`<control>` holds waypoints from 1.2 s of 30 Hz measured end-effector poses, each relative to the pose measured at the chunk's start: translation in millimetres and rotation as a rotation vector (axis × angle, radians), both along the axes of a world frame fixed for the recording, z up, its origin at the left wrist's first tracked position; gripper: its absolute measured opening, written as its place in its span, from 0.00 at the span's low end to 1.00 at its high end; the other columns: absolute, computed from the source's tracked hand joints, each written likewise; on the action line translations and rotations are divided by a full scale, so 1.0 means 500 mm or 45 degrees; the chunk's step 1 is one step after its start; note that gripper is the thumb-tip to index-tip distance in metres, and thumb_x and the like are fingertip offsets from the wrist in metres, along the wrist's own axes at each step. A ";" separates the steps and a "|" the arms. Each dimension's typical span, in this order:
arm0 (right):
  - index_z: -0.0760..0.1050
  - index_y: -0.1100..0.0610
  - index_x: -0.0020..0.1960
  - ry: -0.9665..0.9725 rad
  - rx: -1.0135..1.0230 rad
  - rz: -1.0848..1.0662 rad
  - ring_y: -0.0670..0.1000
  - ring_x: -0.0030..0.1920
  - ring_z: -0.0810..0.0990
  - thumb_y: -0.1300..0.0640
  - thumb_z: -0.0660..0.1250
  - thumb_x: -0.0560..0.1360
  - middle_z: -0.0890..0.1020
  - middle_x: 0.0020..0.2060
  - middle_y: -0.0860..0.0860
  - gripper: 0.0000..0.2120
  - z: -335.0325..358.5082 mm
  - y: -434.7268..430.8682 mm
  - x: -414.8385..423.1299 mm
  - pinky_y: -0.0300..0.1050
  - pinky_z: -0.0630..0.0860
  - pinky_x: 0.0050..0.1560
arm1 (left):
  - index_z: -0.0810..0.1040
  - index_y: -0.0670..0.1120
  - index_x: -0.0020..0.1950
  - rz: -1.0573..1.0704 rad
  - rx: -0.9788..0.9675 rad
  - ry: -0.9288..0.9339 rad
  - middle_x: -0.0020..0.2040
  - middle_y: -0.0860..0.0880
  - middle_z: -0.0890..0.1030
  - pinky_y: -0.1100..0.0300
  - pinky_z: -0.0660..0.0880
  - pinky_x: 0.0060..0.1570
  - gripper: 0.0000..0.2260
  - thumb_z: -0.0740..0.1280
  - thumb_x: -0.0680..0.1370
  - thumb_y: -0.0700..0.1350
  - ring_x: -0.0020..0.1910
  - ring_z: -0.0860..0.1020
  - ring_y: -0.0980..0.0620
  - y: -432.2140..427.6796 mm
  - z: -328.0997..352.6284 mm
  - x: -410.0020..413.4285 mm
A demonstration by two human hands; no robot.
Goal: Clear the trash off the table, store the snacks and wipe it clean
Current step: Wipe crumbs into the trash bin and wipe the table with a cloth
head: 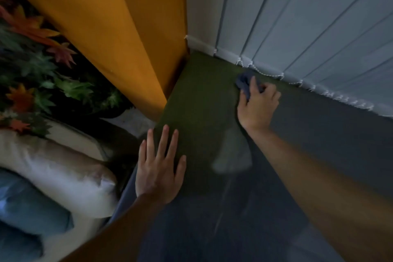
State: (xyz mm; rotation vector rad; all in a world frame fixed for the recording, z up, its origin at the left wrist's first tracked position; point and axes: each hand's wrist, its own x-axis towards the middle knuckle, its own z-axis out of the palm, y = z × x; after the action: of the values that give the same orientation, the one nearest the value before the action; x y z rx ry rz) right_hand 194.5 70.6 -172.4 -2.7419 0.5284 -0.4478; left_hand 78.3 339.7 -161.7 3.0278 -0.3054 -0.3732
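I see a dark, glossy table [212, 112] top that reflects light; a soft blue cloth [244, 84], crumpled; matt orange curtain [119, 27] fabric; smooth pale blinds [308, 27]; satin-like shiny cushions [63, 166].

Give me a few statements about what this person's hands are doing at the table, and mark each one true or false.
1. The right hand grips a dark blue cloth on the table. True.
2. The left hand is closed into a fist. False: it lies flat, fingers spread, on the table's near edge.
3. The cloth is at the far side of the table, near the vertical blinds. True.
4. Snack packets lie between the two hands. False: no packets show there, only the dark tabletop with a pale reflection.
5. An orange curtain hangs to the left of the table. True.
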 end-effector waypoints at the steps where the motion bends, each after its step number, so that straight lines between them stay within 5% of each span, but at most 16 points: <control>1: 0.74 0.54 0.69 -0.011 -0.044 0.148 0.63 0.53 0.71 0.49 0.62 0.79 0.73 0.55 0.61 0.21 0.001 0.027 -0.009 0.55 0.70 0.53 | 0.50 0.51 0.82 -0.005 -0.002 0.008 0.83 0.47 0.49 0.42 0.52 0.78 0.30 0.48 0.83 0.61 0.81 0.45 0.38 0.000 0.000 0.000; 5: 0.77 0.54 0.67 -0.063 -0.009 0.788 0.61 0.49 0.72 0.53 0.65 0.79 0.75 0.54 0.58 0.17 -0.009 0.080 -0.081 0.57 0.73 0.48 | 0.49 0.51 0.82 0.007 -0.024 0.045 0.83 0.48 0.47 0.41 0.54 0.77 0.30 0.48 0.82 0.61 0.81 0.43 0.39 0.005 0.004 -0.002; 12: 0.79 0.52 0.65 -0.095 0.071 0.293 0.61 0.50 0.72 0.55 0.67 0.78 0.74 0.51 0.58 0.15 -0.006 0.085 0.005 0.55 0.73 0.50 | 0.46 0.53 0.82 0.004 -0.048 0.067 0.83 0.50 0.43 0.43 0.48 0.79 0.30 0.47 0.83 0.63 0.81 0.39 0.41 0.007 0.001 0.003; 19: 0.79 0.51 0.65 -0.065 0.043 0.984 0.60 0.49 0.73 0.57 0.68 0.75 0.76 0.53 0.56 0.19 -0.009 0.087 -0.107 0.56 0.75 0.47 | 0.48 0.55 0.82 0.048 -0.154 0.054 0.82 0.53 0.45 0.46 0.50 0.78 0.32 0.50 0.81 0.65 0.81 0.42 0.43 0.013 0.008 -0.001; 25: 0.81 0.52 0.63 -0.179 0.137 0.196 0.62 0.47 0.73 0.57 0.66 0.76 0.75 0.49 0.60 0.16 -0.006 0.063 0.005 0.53 0.73 0.49 | 0.56 0.56 0.81 0.128 -0.204 0.041 0.81 0.52 0.58 0.43 0.61 0.74 0.32 0.53 0.79 0.65 0.78 0.57 0.41 0.005 0.014 0.021; 27: 0.80 0.50 0.62 -0.150 0.126 0.301 0.62 0.48 0.73 0.55 0.65 0.76 0.75 0.50 0.59 0.15 -0.005 0.116 -0.018 0.52 0.72 0.48 | 0.58 0.54 0.80 0.106 -0.200 0.015 0.79 0.50 0.61 0.43 0.65 0.72 0.31 0.55 0.79 0.64 0.75 0.61 0.40 0.008 0.012 0.030; 31: 0.79 0.49 0.66 -0.033 0.056 0.961 0.59 0.49 0.73 0.54 0.65 0.78 0.75 0.53 0.56 0.17 -0.006 0.118 -0.081 0.54 0.72 0.48 | 0.54 0.54 0.82 0.042 -0.183 0.018 0.81 0.49 0.57 0.45 0.61 0.74 0.33 0.53 0.79 0.66 0.79 0.56 0.41 0.018 0.004 0.029; 36: 0.81 0.50 0.64 -0.130 0.131 0.491 0.57 0.48 0.71 0.59 0.69 0.77 0.74 0.50 0.56 0.16 -0.005 0.083 -0.019 0.56 0.74 0.48 | 0.49 0.54 0.82 -0.001 -0.214 0.019 0.83 0.52 0.48 0.50 0.51 0.77 0.35 0.51 0.79 0.68 0.81 0.42 0.46 0.021 0.001 0.034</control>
State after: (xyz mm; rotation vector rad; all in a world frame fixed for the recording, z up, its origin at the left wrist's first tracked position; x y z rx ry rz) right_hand 184.9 112.2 -175.1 -2.6172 -0.0072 -0.4439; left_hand 95.5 350.3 -161.4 2.8594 -0.3202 -0.3508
